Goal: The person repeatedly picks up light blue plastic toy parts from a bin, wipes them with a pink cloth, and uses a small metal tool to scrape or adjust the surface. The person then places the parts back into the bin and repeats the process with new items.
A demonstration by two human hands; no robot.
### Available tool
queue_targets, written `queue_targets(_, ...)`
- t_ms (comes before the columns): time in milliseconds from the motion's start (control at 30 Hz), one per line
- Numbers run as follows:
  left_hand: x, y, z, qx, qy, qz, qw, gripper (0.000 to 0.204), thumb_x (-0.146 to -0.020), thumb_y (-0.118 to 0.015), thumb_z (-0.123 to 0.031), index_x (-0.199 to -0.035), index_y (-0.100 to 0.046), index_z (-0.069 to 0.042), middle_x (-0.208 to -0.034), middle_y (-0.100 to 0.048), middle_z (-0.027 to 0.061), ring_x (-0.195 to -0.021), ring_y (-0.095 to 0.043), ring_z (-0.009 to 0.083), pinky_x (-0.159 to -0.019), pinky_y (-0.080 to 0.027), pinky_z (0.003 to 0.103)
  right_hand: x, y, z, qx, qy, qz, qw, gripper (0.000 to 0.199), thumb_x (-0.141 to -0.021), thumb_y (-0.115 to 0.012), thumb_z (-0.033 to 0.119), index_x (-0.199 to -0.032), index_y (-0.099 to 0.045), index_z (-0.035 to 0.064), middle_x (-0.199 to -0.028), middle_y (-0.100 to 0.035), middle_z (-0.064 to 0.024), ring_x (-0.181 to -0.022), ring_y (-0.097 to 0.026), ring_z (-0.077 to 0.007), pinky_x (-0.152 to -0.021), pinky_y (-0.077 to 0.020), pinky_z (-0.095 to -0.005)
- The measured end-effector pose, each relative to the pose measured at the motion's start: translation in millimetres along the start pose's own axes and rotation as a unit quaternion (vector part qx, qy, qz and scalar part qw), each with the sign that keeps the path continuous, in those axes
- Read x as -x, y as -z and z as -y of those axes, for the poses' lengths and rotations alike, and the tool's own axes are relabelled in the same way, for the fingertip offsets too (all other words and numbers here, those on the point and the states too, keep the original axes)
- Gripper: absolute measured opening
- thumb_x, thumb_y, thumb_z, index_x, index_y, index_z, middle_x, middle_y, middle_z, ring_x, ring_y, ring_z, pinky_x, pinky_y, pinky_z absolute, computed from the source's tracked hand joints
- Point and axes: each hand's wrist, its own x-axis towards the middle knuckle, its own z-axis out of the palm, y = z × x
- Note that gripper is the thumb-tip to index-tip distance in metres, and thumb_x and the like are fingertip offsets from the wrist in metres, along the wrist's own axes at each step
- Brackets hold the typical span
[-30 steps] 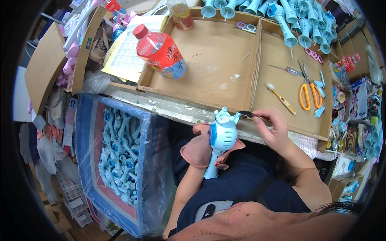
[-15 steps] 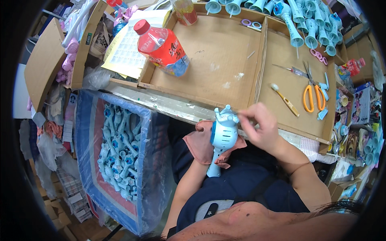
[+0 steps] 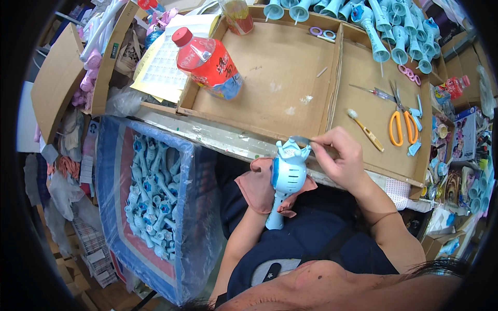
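The light-blue wand [image 3: 289, 179] stands just short of the tabletop [image 3: 220, 141] edge, in front of the person's body, its crown [image 3: 293, 152] toward 12 o'clock and its handle toward 6. The left hand [image 3: 255, 213] is mostly covered by a pink cloth [image 3: 254, 187] gathered behind the wand; its fingers are hidden, so I cannot tell whether they are clamped on it. The right hand [image 3: 340, 151], at 2 o'clock from the wand's head, has its fingers pinched together on a thin blade-like tool [image 3: 301, 139], which points toward 9 o'clock across the top of the crown. Whether it touches the points is too fine to see.

The step looks like delicate work along the crown's edge. Done well, it calls for a firm backing just below the head, a shallow blade angle and short, light strokes; too much force could nick the plastic or skid toward the left hand. Turning the wand to present each point seems safer than twisting the right wrist. The toothbrush [image 3: 364, 129] and orange-handled scissors [image 3: 402, 124] lie at 2 o'clock, well apart from the blade.
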Motion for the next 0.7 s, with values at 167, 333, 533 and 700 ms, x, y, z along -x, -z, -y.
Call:
queue_targets(167, 1.2, 2.6, 0.3, 0.015, 0.006, 0.002, 1.0, 0.045, -0.089, -0.059, -0.032, -0.122, -0.051, -0.002, -0.103, -0.062, 0.012, -0.085, -0.063, 0.0205, -0.07, -0.051, 0.032, -0.9, -2.2, 1.4, 0.014, 0.028, -0.014, 0.999, 0.011, -0.073, -0.075, 0.001, -0.082, -0.067, 0.0038, -0.071, -0.062, -0.0085, -0.063, -0.061, -0.0259, -0.053, -0.047, -0.0351)
queue_targets(333, 2.1, 3.3, 0.5, 0.031, 0.01, 0.002, 0.999, 0.044, -0.089, -0.06, -0.03, -0.121, -0.051, -0.002, -0.103, -0.062, 0.0111, -0.085, -0.063, 0.0195, -0.07, -0.051, 0.031, -1.8, 0.1, -1.0, 0.026, 0.081, 0.009, 0.996, 0.011, -0.074, -0.074, 0.001, -0.082, -0.067, 0.0036, -0.072, -0.062, -0.0084, -0.062, -0.061, -0.0261, -0.053, -0.0472, -0.0354)
queue_targets(533, 4.4, 6.0, 2.3, 0.05, 0.015, 0.005, 0.999, 0.042, -0.089, -0.061, -0.028, -0.121, -0.052, -0.003, -0.104, -0.062, 0.0101, -0.086, -0.063, 0.0183, -0.07, -0.051, 0.03, 0.1, -1.4, -1.1, -0.008, 0.03, 0.011, 0.999, 0.009, -0.076, -0.074, 0.003, -0.082, -0.068, 0.0036, -0.072, -0.062, -0.0091, -0.062, -0.061, -0.025, -0.053, -0.0479, -0.0341)
queue_targets(700, 3.3, 7.4, 1.7, 0.062, 0.016, 0.01, 0.998, 0.04, -0.09, -0.062, -0.027, -0.121, -0.052, -0.003, -0.104, -0.063, 0.0092, -0.086, -0.062, 0.0173, -0.071, -0.051, 0.029, 3.1, -2.9, -0.4, -0.037, 0.034, -0.009, 0.999, 0.008, -0.075, -0.074, 0.001, -0.081, -0.069, 0.0027, -0.073, -0.064, -0.0097, -0.062, -0.062, -0.0258, -0.055, -0.0488, -0.0347)
